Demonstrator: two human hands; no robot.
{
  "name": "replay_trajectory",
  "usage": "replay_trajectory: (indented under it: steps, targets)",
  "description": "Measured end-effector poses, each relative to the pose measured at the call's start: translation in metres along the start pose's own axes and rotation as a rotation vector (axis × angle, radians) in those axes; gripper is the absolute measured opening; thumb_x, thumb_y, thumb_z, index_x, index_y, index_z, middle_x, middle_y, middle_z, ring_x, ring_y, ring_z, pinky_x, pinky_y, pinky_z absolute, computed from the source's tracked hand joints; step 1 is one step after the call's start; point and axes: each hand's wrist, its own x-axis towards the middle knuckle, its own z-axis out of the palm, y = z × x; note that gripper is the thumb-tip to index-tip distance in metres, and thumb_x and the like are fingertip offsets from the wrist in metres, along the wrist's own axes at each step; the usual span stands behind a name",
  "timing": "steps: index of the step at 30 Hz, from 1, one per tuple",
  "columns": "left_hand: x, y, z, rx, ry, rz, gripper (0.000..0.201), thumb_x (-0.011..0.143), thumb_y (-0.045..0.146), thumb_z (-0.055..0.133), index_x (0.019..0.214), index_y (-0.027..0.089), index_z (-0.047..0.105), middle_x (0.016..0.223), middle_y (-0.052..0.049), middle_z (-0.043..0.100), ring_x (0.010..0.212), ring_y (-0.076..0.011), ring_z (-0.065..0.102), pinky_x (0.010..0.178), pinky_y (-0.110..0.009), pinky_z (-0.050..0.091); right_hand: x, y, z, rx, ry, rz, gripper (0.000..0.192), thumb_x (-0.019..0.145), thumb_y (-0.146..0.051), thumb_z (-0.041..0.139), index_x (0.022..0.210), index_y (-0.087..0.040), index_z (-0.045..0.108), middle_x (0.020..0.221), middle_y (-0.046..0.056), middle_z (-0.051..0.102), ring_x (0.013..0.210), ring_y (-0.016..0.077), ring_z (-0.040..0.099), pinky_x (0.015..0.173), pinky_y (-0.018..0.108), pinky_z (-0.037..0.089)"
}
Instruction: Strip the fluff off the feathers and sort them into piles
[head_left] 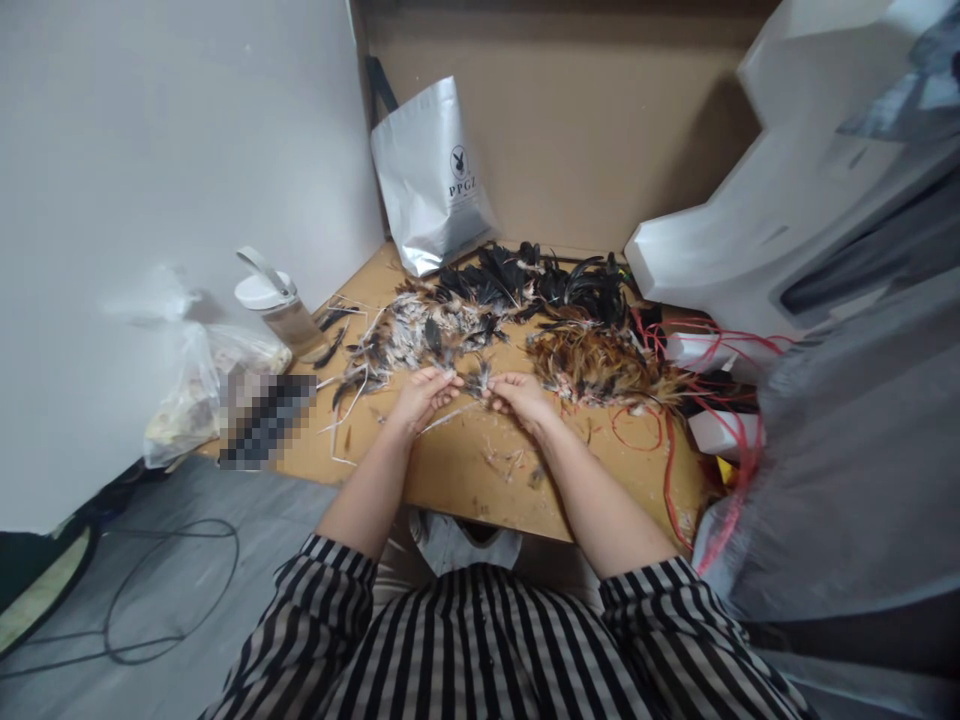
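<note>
My left hand pinches a small dark feather between thumb and fingers, over the front half of the wooden table. Close by on the right, my right hand has its fingertips closed on another small dark feather. A pile of grey and white feathers lies just behind my left hand. Brown-gold feathers are heaped beyond my right hand, and long black feathers spread along the back.
A silver bag leans at the back. To the left stand a lidded bottle and a plastic bag. Red cords trail down the right side beside a large grey plastic-like sheet. Feather scraps litter the front.
</note>
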Motion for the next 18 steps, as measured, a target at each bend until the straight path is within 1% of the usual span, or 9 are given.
replay_trajectory:
  steps: [2, 4, 6, 8, 11, 18]
  targets:
    - [0.0, -0.002, 0.0, 0.024, -0.022, -0.015, 0.021, 0.062, 0.027, 0.065, 0.072, 0.01, 0.06, 0.075, -0.007, 0.065, 0.054, -0.0068, 0.056, 0.047, -0.015, 0.041, 0.001, 0.002, 0.003, 0.055, -0.018, -0.006, 0.022, 0.057, -0.032, 0.06, 0.068, -0.013, 0.058, 0.061, 0.001, 0.061, 0.04, 0.0038, 0.045, 0.038, 0.016, 0.029]
    - [0.0, -0.003, 0.0, 0.035, -0.039, -0.023, 0.021, 0.063, 0.027, 0.065, 0.074, 0.009, 0.06, 0.078, -0.008, 0.066, 0.055, -0.0072, 0.057, 0.048, -0.015, 0.041, 0.0, 0.004, 0.006, 0.081, -0.012, -0.026, 0.022, 0.057, -0.032, 0.061, 0.066, -0.013, 0.057, 0.054, -0.001, 0.057, 0.039, 0.0035, 0.042, 0.039, 0.016, 0.028]
    - [0.0, -0.003, 0.001, 0.036, -0.047, -0.027, 0.022, 0.063, 0.027, 0.065, 0.075, 0.009, 0.06, 0.083, -0.009, 0.066, 0.058, -0.0077, 0.058, 0.048, -0.015, 0.042, 0.0, 0.005, 0.01, 0.078, 0.017, -0.055, 0.022, 0.057, -0.032, 0.062, 0.067, -0.013, 0.057, 0.047, -0.005, 0.052, 0.037, 0.0032, 0.038, 0.039, 0.016, 0.026]
    - [0.0, -0.003, 0.001, 0.041, -0.048, -0.03, 0.022, 0.064, 0.027, 0.064, 0.076, 0.009, 0.06, 0.086, -0.011, 0.065, 0.058, -0.0079, 0.059, 0.048, -0.015, 0.042, -0.001, 0.006, 0.014, 0.047, 0.055, -0.098, 0.023, 0.057, -0.033, 0.061, 0.068, -0.014, 0.057, 0.045, -0.006, 0.048, 0.037, 0.0033, 0.035, 0.04, 0.016, 0.025]
    - [0.0, -0.004, 0.003, 0.063, -0.052, -0.041, 0.023, 0.064, 0.027, 0.065, 0.076, 0.009, 0.059, 0.086, -0.012, 0.065, 0.057, -0.0085, 0.059, 0.047, -0.015, 0.041, -0.001, 0.009, 0.019, -0.022, 0.101, -0.151, 0.024, 0.059, -0.036, 0.059, 0.07, -0.014, 0.057, 0.047, -0.006, 0.048, 0.04, 0.0042, 0.035, 0.042, 0.017, 0.027]
    - [0.003, -0.008, 0.003, 0.087, -0.009, -0.036, 0.023, 0.061, 0.028, 0.067, 0.072, 0.009, 0.059, 0.081, -0.011, 0.066, 0.057, -0.0099, 0.06, 0.048, -0.016, 0.042, 0.0, 0.013, 0.03, -0.134, 0.192, -0.264, 0.025, 0.062, -0.038, 0.055, 0.071, -0.014, 0.058, 0.059, -0.001, 0.057, 0.051, 0.0085, 0.046, 0.051, 0.02, 0.036]
